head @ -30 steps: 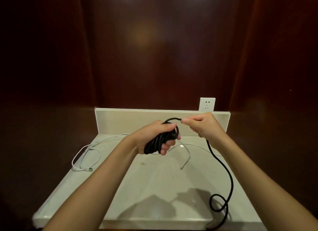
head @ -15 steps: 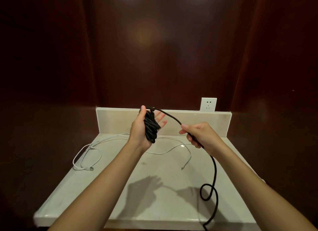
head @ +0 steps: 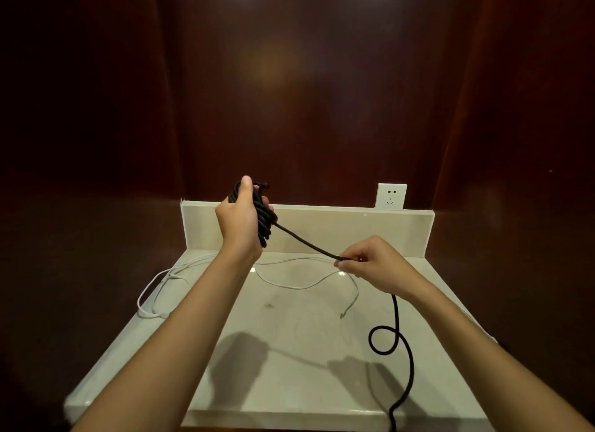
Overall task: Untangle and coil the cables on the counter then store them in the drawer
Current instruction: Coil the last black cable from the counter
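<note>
My left hand (head: 240, 220) is raised above the back of the counter and holds a coil of black cable (head: 265, 219) wound round its palm and fingers. One taut strand runs from the coil down to my right hand (head: 370, 264), which pinches it. Below that hand the black cable hangs, makes a small loop (head: 384, 339) on the counter and drops over the front edge. A thin white cable (head: 289, 285) lies loose across the back and left of the pale counter (head: 289, 383).
A low pale backsplash (head: 354, 228) closes the counter's rear, with a white wall socket (head: 391, 196) above it. Dark wooden panels surround the counter on three sides. No drawer is in view.
My left hand turned, so its back now faces me with the coil round it. My right hand moved down and to the right along the cable, pulling the strand straight.
</note>
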Demonstrator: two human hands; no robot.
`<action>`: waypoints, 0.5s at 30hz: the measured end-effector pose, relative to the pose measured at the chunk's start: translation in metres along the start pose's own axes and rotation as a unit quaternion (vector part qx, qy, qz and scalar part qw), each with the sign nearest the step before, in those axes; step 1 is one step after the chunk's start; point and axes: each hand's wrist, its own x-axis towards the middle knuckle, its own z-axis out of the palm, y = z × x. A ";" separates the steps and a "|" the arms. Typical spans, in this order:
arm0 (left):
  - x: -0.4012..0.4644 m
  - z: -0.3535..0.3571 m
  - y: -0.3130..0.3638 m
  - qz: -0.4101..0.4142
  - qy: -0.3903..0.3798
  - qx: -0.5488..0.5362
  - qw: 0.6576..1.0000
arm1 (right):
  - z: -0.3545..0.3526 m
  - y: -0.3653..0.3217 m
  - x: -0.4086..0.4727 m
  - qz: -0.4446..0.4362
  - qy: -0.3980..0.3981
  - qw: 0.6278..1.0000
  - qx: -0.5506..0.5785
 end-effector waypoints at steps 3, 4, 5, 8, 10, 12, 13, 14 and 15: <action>0.000 -0.002 -0.002 0.123 -0.022 0.186 0.975 | -0.006 -0.011 -0.004 -0.076 -0.047 0.995 -0.047; 0.000 -0.003 -0.005 0.141 -0.040 0.232 0.962 | -0.007 -0.015 -0.005 -0.098 -0.068 0.991 -0.064; 0.001 -0.004 -0.007 0.152 -0.055 0.268 0.950 | -0.008 -0.019 -0.006 -0.120 -0.087 0.985 -0.084; 0.000 -0.005 -0.016 0.164 -0.100 0.363 0.912 | -0.009 -0.029 -0.008 -0.178 -0.112 0.971 -0.117; -0.006 -0.001 -0.018 0.157 -0.141 0.441 0.873 | -0.011 -0.034 -0.008 -0.194 -0.106 0.971 -0.097; -0.011 0.000 -0.020 0.127 -0.196 0.505 0.831 | -0.012 -0.035 -0.007 -0.190 -0.088 0.976 -0.055; -0.012 -0.001 -0.021 0.102 -0.226 0.532 0.810 | -0.012 -0.034 -0.007 -0.186 -0.078 0.979 -0.035; -0.014 -0.003 -0.022 0.074 -0.256 0.556 0.787 | -0.011 -0.032 -0.006 -0.182 -0.066 0.981 -0.020; -0.015 -0.005 -0.023 0.033 -0.289 0.569 0.769 | -0.010 -0.030 -0.006 -0.180 -0.054 0.982 -0.012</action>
